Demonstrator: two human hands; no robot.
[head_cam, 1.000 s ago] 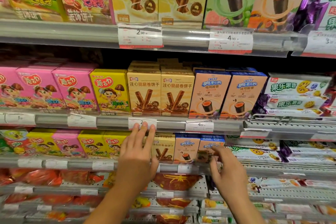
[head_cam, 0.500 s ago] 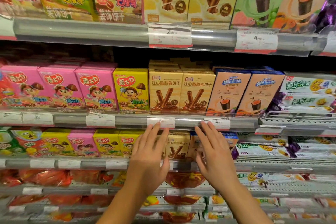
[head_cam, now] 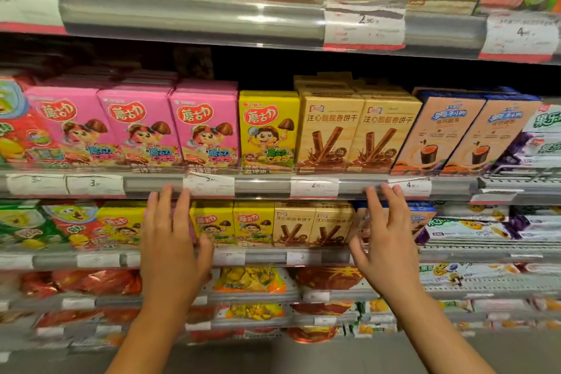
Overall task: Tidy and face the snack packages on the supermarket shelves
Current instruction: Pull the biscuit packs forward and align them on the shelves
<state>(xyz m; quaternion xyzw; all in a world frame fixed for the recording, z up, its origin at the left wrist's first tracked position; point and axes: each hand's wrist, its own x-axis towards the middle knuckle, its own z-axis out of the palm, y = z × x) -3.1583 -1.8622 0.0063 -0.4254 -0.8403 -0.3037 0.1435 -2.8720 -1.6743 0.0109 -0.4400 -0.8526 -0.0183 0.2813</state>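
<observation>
On the shelf [head_cam: 267, 185], upright front-facing boxes [head_cam: 331, 133]

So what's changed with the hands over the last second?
The left hand and right hand have spread apart along the shelf, the left shifting leftward past the yellow boxes, the right moving off the small box it was touching. Both are open now, holding nothing. The boxes look unmoved.

Two bare forearms, no sleeves reaching into sight; the left hand [head_cam: 170, 240] and the right hand [head_cam: 387, 240] carry no gloves, rings, watch or bracelet, with short, plain, unpainted fingernails on the fingers
</observation>
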